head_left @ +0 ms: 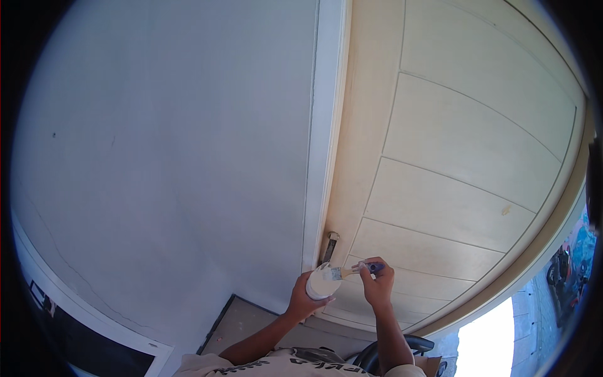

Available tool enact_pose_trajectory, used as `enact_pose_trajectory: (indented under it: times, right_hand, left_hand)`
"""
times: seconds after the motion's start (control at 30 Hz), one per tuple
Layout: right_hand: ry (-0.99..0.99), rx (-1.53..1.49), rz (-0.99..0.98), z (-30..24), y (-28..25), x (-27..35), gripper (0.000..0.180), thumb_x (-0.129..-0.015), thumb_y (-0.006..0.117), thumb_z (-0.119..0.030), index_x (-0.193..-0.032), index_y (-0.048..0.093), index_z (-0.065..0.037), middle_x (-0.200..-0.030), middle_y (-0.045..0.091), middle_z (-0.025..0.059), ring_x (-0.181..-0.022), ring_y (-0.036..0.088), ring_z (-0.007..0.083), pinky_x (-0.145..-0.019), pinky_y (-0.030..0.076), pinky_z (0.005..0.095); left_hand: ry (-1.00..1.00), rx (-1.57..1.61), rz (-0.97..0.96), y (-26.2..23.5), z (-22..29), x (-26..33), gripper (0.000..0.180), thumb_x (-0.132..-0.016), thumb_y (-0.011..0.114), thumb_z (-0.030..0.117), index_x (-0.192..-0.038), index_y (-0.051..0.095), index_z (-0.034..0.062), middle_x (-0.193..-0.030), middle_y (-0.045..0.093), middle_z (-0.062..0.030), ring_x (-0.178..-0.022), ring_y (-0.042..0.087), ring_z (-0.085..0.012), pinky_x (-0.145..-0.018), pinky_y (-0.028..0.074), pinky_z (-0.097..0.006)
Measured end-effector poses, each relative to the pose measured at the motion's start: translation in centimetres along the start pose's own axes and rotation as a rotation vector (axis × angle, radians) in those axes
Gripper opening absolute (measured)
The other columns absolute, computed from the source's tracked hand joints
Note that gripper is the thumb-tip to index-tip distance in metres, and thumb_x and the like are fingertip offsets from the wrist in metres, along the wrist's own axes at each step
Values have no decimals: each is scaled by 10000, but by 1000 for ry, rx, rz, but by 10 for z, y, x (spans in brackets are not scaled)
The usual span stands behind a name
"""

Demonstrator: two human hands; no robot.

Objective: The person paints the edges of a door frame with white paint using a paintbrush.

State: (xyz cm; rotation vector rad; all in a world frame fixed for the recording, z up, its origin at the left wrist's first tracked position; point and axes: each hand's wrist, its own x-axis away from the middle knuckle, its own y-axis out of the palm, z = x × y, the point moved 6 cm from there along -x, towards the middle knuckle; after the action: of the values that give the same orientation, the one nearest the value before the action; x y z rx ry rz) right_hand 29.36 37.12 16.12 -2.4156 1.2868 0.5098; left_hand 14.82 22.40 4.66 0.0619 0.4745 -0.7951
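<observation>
My left hand (303, 298) is wrapped round a small white tub (321, 290) of pale, creamy paint. In my right hand (380, 286) is a paintbrush (347, 272), its dark blue handle end between the fingers. The brush lies nearly level, with its bristles over the tub's mouth; whether they touch the paint or the rim I cannot tell. Just beyond the tub is a metal door handle (330, 244) on a cream panelled door (433, 195).
A pale grey-white wall (176, 157) spans the left, divided from the door by a white frame (326, 125). A grey surface with a dark edge (242, 320) lies below. Black curved parts (418, 343) stand beside my right forearm. Bright paving and a parked motorbike (559, 273) show at the far right.
</observation>
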Motion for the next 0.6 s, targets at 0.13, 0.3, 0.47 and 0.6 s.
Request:
enact_pose_trajectory:
  times: [0.13,0.3,0.47,0.6]
  right_hand:
    - [16,-39,24,-1,9,-2,17,-895,635,16,-907,640,27,-862,749,122,-855,732,187,-821,564,311]
    - [19,-99,89,-9,22,0,58,-869,659,9,-917,669,41,-854,759,116,-770,706,127,-738,550,276]
    - [22,-79,100,-10,49,-3,56,-895,656,3,-936,663,40,-863,749,110,-768,706,142,-743,556,278]
    - [129,-240,169,-20,73,-3,43,-920,626,-7,-917,649,30,-844,727,131,-707,681,155,-626,549,274]
  left_hand:
    - [14,6,-1,-9,-7,-5,842,-660,960,187,-1331,475,30,-1216,589,-139,-1159,595,-266,-1005,483,-392]
    - [15,-1,-12,-28,-6,-13,812,-673,945,131,-1329,479,24,-1216,627,-125,-1152,619,-228,-1012,495,-373]
    - [29,102,-32,-50,-21,-22,825,-667,957,183,-1320,479,25,-1209,601,-141,-1147,611,-256,-995,498,-384]
    - [19,109,-64,-76,-7,-28,799,-668,954,167,-1303,492,19,-1205,614,-138,-1136,622,-240,-982,506,-371]
